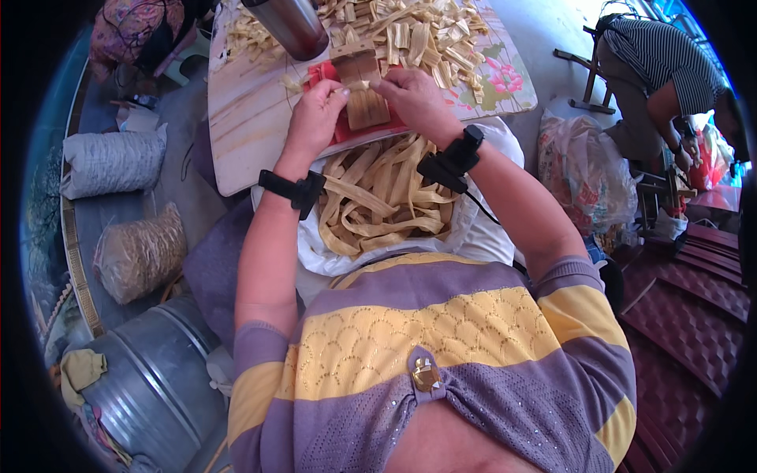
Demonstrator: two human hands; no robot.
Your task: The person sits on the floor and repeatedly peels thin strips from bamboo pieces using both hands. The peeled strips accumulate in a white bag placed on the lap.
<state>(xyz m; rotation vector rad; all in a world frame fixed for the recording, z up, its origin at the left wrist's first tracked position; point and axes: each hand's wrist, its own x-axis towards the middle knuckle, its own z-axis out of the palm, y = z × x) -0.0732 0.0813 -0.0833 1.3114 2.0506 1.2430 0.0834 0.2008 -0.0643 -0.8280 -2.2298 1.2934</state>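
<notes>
Near the front edge of the floral table point(248, 142), my left hand point(316, 115) pinches one end of a small pale strip piece point(358, 86). The fingertips of my right hand point(414, 100) hold its other end. Beneath the piece is a flat wooden board tool point(368, 109) with a raised crosspiece, resting on a red pad point(396, 126). Long tan fibrous strips point(387, 189), which look like dried husk or leaf, lie coiled in a white bag point(313, 254) on my lap. Short folded pieces point(420, 44) of similar material are heaped behind the board.
A dark metallic tumbler point(293, 29) stands on the table. Filled sacks point(115, 159) and a ribbed metal drum point(154, 378) are at the left. At the right, a person in a striped shirt point(656, 53) bends beside plastic bags point(585, 171); another person point(139, 29) is at the upper left.
</notes>
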